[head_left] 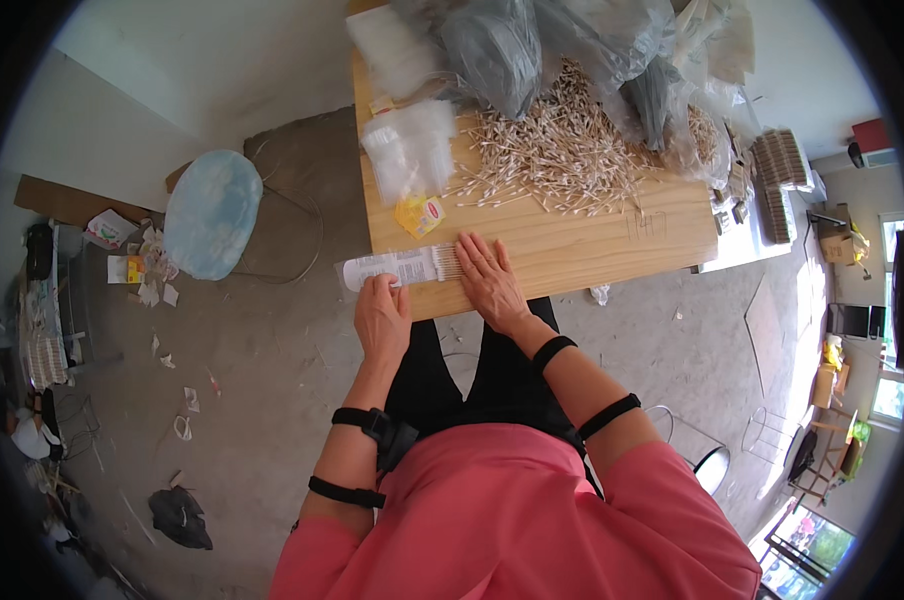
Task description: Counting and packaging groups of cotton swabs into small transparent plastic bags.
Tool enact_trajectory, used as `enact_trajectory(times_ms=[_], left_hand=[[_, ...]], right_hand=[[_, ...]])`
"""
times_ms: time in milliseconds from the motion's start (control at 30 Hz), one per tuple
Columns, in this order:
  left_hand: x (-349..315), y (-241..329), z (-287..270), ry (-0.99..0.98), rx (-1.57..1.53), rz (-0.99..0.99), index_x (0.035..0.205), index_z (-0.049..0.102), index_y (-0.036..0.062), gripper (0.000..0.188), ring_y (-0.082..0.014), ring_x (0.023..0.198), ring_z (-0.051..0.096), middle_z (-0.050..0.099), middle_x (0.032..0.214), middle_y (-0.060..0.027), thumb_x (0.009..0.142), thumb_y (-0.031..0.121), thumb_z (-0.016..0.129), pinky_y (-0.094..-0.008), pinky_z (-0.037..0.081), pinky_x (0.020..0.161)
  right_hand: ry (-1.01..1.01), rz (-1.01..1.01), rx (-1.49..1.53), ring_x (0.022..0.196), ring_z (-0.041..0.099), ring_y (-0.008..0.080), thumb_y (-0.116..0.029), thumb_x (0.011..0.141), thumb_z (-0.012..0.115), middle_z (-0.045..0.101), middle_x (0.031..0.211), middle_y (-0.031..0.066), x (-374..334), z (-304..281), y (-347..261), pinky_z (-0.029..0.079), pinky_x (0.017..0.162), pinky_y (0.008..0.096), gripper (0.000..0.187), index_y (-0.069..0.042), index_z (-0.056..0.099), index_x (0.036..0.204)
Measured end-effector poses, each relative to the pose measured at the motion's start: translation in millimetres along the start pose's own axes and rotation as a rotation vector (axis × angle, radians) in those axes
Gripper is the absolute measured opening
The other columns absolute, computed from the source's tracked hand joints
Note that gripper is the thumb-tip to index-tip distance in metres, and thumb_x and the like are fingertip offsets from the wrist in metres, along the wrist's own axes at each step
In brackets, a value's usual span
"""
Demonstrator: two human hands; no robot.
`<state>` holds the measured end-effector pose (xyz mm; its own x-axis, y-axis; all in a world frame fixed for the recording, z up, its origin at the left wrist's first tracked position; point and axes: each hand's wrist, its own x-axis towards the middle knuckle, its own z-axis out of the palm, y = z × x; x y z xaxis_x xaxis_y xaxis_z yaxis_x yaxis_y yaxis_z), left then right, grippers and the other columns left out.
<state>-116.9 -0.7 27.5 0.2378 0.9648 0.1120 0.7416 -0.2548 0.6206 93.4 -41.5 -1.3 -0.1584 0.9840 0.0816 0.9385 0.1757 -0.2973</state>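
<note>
A clear plastic sleeve with white printing (392, 268) lies along the near left edge of the wooden table (572, 245). Cotton swabs (448, 262) in a row stick out of its right end. My left hand (382, 310) is closed, its fingertips pinching the sleeve's near edge. Flat beside the swabs rests my right hand (492, 285), fingers stretched out and touching the swab ends. Just beyond the sleeve sits a small yellow packet (418, 214). A large heap of loose cotton swabs (562, 150) spreads across the middle of the table.
Stacks of clear plastic sleeves (409, 150) lie at the table's left side. Grey plastic bags (492, 55) crowd the far edge. To the left stands a stool with a pale blue cover (212, 215). Paper scraps and a black bag (180, 518) litter the concrete floor.
</note>
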Motion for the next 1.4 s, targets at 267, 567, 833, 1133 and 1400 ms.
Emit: enact_trajectory(times_ms=[267,567,833,1133,1400], left_hand=[[15.5,4.0,21.3,0.050,0.092,-0.144,0.091,0.055,0.0005,0.022,-0.0377,0.087,0.061,0.061,0.090,-0.0178,0.082,0.011,0.071,-0.0468,0.049,0.076],[16.2,-4.0,18.6,0.049,0.161,-0.211,0.080,0.059,0.0044,0.013,-0.0345,0.074,0.065,0.066,0.077,-0.0127,0.082,0.014,0.068,-0.0457,0.050,0.067],[12.3,-2.7,13.7,0.050,0.084,-0.197,0.083,0.056,0.0053,0.013,-0.0356,0.075,0.064,0.063,0.079,-0.0136,0.084,0.014,0.065,-0.0475,0.050,0.066],[10.1,-0.9,19.7,0.074,0.068,-0.168,0.083,0.056,0.0053,0.013,-0.0383,0.074,0.063,0.063,0.080,-0.0149,0.085,0.013,0.065,-0.0487,0.049,0.066],[-1.8,-19.6,11.2,0.360,-0.084,-0.141,0.113,0.055,0.0026,0.031,-0.0306,0.094,0.060,0.058,0.106,-0.0145,0.090,0.021,0.066,-0.0411,0.050,0.078]], right_hand=[[0.015,-0.010,0.033,0.149,0.021,0.0263,-0.019,0.096,0.048,0.028,0.159,0.0135,1.4,5.5,-6.4,0.010,0.122,0.0494,0.056,0.000,0.035,0.148],[0.016,-0.076,0.050,0.149,0.022,0.0282,-0.015,0.094,0.047,0.029,0.158,0.0153,13.9,5.7,-20.7,0.013,0.122,0.0488,0.054,0.002,0.038,0.145],[0.036,-0.155,0.094,0.148,0.024,0.0302,-0.013,0.091,0.048,0.031,0.157,0.0177,30.1,13.8,-35.7,0.017,0.122,0.0474,0.056,0.005,0.040,0.143],[0.049,-0.176,0.100,0.148,0.023,0.0316,-0.011,0.091,0.049,0.030,0.157,0.0190,39.3,16.5,-47.3,0.019,0.121,0.0471,0.056,0.005,0.039,0.143],[0.007,-0.149,0.230,0.148,0.023,0.0330,-0.007,0.091,0.051,0.030,0.157,0.0200,41.4,13.6,-51.1,0.019,0.121,0.0461,0.052,0.003,0.043,0.141]])
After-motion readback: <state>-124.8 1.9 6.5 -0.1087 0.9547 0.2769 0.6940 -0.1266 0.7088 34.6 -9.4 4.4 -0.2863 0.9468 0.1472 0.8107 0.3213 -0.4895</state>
